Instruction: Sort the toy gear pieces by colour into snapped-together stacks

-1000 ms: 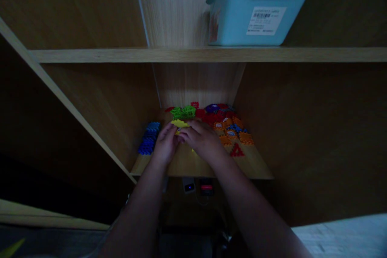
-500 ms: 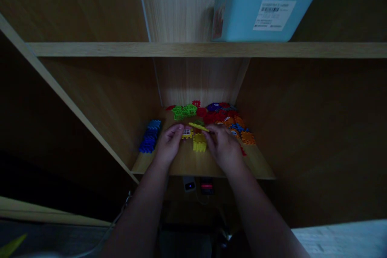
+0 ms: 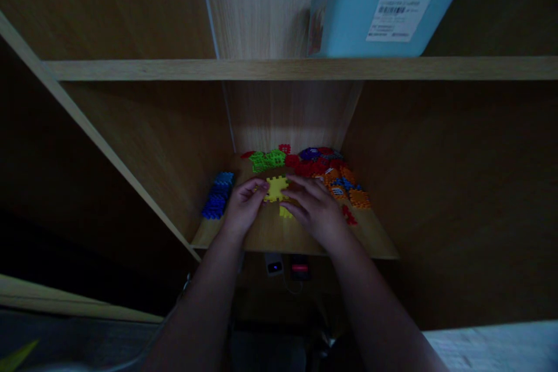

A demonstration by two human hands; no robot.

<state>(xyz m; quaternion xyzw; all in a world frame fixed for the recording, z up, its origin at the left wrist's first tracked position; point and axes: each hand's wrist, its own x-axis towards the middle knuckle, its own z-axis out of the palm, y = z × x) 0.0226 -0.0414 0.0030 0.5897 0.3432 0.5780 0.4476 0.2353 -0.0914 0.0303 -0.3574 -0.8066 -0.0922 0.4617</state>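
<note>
The yellow square (image 3: 277, 188) has turned flat, so maybe just the left hand (image 3: 244, 204) pinches it, right hand (image 3: 321, 210) fingers spread.

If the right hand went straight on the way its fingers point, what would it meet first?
Most likely the yellow square piece held by the left hand; the right hand has fingertips near its edge, but depth is unclear.

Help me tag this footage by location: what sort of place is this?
Probably a storage cabinet, perhaps in a home or playroom: a wooden shelf bears a blue bin, and below it blue tiles and orange tiles that look like toys lie grouped.
</note>
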